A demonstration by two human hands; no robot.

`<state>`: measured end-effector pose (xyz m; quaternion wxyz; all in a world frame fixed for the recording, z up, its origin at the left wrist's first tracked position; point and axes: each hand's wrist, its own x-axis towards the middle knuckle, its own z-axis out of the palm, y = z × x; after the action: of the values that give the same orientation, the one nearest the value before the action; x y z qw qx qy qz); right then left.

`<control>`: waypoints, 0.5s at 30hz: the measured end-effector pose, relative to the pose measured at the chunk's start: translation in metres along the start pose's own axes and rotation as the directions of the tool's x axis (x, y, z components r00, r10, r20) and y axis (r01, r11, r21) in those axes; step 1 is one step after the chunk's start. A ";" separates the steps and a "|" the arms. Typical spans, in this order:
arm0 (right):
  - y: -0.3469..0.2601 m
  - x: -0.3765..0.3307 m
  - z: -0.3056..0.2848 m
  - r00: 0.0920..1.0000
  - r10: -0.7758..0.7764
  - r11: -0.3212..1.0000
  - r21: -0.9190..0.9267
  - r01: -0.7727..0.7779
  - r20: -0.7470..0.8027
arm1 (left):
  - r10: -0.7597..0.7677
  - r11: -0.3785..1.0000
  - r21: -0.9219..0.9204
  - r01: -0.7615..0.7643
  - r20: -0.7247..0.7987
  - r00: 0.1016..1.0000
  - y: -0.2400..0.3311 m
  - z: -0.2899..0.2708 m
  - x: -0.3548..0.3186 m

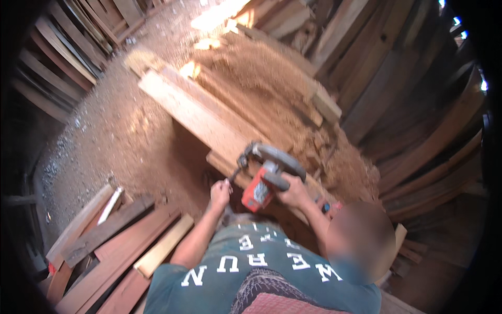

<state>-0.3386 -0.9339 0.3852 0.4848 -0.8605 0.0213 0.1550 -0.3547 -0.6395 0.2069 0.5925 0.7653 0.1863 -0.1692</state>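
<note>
A circular saw (257,190) with a red motor housing and a round grey guard rests over the near end of a long pale plank (194,114). My right hand (294,191) is closed round the dark handle on the saw's right side. My left hand (220,194) is closed at the saw's left, on a thin dark rod (236,174) that reaches out from the tool. The fingers partly hide that grip. The blade is out of sight beneath the guard. A narrower board (221,162) lies beside the plank, just ahead of my left hand.
Sawdust (261,78) is heaped along the plank's right side. Cut boards (128,233) lie piled at the lower left. Tall timber (361,63) leans at the right, and more boards (68,47) stand at the far left. Gravel (55,152) covers ground at the left.
</note>
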 end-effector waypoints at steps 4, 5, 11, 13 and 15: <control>0.001 0.017 0.006 0.998 0.063 0.998 -0.025 -0.063 -0.007 | -0.138 0.990 -0.013 0.138 -0.082 0.987 -0.002 0.006 0.025; -0.003 0.023 0.011 0.998 0.056 0.998 -0.017 -0.056 0.014 | -0.149 0.989 -0.039 0.146 -0.116 0.982 -0.003 0.001 0.027; -0.029 0.064 0.027 0.997 -0.006 1.000 0.010 0.005 0.082 | -0.169 0.985 -0.076 0.155 -0.228 0.959 0.003 -0.023 0.059; -0.030 0.074 0.032 0.996 -0.026 0.999 0.038 0.023 0.088 | -0.159 0.987 -0.039 0.154 -0.249 0.955 0.004 -0.030 0.067; -0.032 0.083 0.036 0.994 -0.065 0.996 0.072 0.059 0.092 | -0.162 0.987 -0.026 0.161 -0.267 0.950 0.005 -0.036 0.075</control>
<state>-0.2624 -0.8770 0.3703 0.5193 -0.8352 -0.0231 0.1796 -0.2850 -0.5996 0.1838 0.5473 0.7622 0.3270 -0.1117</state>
